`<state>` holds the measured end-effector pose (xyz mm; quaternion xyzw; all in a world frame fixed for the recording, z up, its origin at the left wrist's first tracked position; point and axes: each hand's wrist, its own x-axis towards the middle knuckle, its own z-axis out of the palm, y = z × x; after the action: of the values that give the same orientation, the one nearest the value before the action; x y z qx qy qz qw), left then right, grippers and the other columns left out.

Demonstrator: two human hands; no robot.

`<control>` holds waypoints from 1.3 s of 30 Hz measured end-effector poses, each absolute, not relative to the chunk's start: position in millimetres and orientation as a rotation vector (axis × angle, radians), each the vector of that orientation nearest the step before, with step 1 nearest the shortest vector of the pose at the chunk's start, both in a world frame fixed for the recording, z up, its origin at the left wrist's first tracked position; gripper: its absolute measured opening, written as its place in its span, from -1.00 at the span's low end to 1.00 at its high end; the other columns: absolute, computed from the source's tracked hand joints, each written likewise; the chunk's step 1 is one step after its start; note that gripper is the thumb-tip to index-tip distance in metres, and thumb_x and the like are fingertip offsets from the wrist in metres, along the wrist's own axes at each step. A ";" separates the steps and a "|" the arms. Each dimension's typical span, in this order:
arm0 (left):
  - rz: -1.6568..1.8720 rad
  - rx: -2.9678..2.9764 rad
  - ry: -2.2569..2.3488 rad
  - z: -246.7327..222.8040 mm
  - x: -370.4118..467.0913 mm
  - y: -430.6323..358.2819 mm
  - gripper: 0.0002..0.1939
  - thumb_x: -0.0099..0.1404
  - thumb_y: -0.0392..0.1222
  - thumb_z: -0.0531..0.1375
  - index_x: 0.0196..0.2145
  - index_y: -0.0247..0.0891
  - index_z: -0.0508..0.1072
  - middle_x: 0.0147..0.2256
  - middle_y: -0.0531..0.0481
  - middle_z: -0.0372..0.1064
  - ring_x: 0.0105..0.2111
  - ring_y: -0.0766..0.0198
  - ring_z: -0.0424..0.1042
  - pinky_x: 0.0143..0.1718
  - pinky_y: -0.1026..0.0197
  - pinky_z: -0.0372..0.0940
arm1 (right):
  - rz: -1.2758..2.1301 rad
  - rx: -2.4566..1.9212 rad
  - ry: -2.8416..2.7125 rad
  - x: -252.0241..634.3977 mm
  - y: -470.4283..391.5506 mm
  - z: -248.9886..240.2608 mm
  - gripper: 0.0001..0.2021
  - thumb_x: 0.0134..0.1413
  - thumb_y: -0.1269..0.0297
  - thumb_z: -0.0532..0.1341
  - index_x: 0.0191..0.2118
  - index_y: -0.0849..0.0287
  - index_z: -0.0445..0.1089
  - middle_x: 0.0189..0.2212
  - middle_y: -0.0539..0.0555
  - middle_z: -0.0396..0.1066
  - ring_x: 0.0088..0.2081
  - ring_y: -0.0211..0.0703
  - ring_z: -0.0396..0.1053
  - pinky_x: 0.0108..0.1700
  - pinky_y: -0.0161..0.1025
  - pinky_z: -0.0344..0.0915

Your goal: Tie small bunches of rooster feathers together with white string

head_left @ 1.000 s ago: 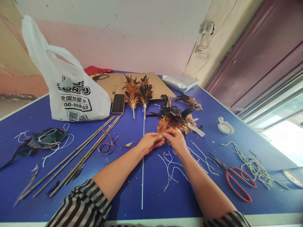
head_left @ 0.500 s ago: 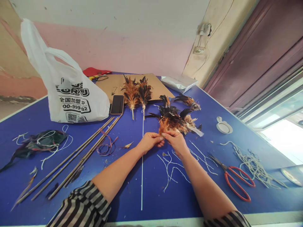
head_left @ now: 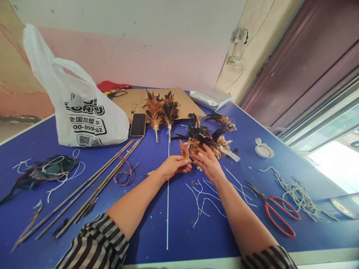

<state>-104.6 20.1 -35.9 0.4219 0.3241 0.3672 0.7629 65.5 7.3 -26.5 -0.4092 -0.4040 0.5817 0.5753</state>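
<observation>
Orange feather tuft [head_left: 184,149] stood upright in our left hand [head_left: 175,166], base pinched between thumb and forefinger, other fingers curled below, over the middle of the blue table [head_left: 146,239]. We had our right hand [head_left: 211,166] open just beside it, fingers spread and slightly bent, at the near side of the dark and brown feather pile [head_left: 200,134]; we couldn't tell if the fingertips touched the pile

Towards the far edge, we saw two tied feather bundles [head_left: 170,108] side by side, tops over the cardboard sheet [head_left: 187,106], stems pointing at us. Phone [head_left: 137,125] lay just left of them, white plastic bag [head_left: 89,116] upright left of that. Silver packet [head_left: 211,99] sat near the far right corner

Thin sticks [head_left: 92,186] ran slantwise towards the near left corner, purple cord [head_left: 123,179] looped beside them, dark cloth [head_left: 53,167] with white string by the left edge. Cut white strings [head_left: 200,201] were scattered between our forearms and past the right one. Red-handled scissors [head_left: 280,216] lay on the right side, blades slightly apart, next to a pale string tangle [head_left: 300,198]; white round object [head_left: 264,151] farther back, near the right edge
</observation>
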 end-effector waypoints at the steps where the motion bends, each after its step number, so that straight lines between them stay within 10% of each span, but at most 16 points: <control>1: 0.798 0.890 0.699 -35.2 -107.2 22.3 -0.76 -0.01 -0.17 0.28 -0.38 -0.39 0.47 -0.49 -0.07 0.43 -0.52 0.38 0.40 -0.44 0.35 0.28 | 1.378 -0.971 -0.901 68.0 9.1 -28.3 -0.39 -0.20 0.23 0.29 0.05 -0.04 0.12 0.06 0.10 0.16 -0.17 -0.12 0.38 -0.24 -0.18 0.36; 10: 0.660 0.954 0.608 -33.1 -114.1 21.0 -0.74 -0.02 -0.17 0.29 -0.39 -0.41 0.47 -0.53 -0.06 0.40 -0.53 0.37 0.40 -0.46 0.35 0.27 | 1.497 -1.126 -0.965 65.8 5.9 -24.0 -0.71 -0.21 0.17 0.30 -0.32 0.22 0.41 -0.39 0.05 0.42 -0.57 -0.40 0.27 -0.59 -0.42 0.18; 23: 0.427 1.276 0.597 -29.5 -110.9 11.2 -0.72 -0.04 -0.07 0.27 -0.45 -0.38 0.50 -0.52 -0.08 0.43 -0.53 0.36 0.38 -0.44 0.33 0.26 | 1.587 -0.912 -0.665 66.7 6.1 -15.3 -0.80 -0.21 0.21 0.30 -0.40 0.17 0.38 -0.61 -0.10 0.19 -0.69 -0.48 -0.04 -0.71 -0.44 -0.05; 39: 0.722 0.865 0.692 -29.9 -112.4 27.1 -0.79 0.06 -0.22 0.24 -0.34 -0.41 0.46 -0.24 -0.22 0.43 -0.39 0.30 0.46 -0.55 0.45 0.28 | 1.155 -1.090 -1.037 78.3 2.7 -5.8 -0.78 -0.24 0.21 0.32 -0.43 0.24 0.45 -0.70 -0.06 0.20 -0.64 -0.41 0.09 -0.64 -0.39 0.05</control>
<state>-112.4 27.1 -29.9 0.4016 0.3212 0.3353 0.7894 78.3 2.7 -5.8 -0.4669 -0.4440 0.4948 0.5831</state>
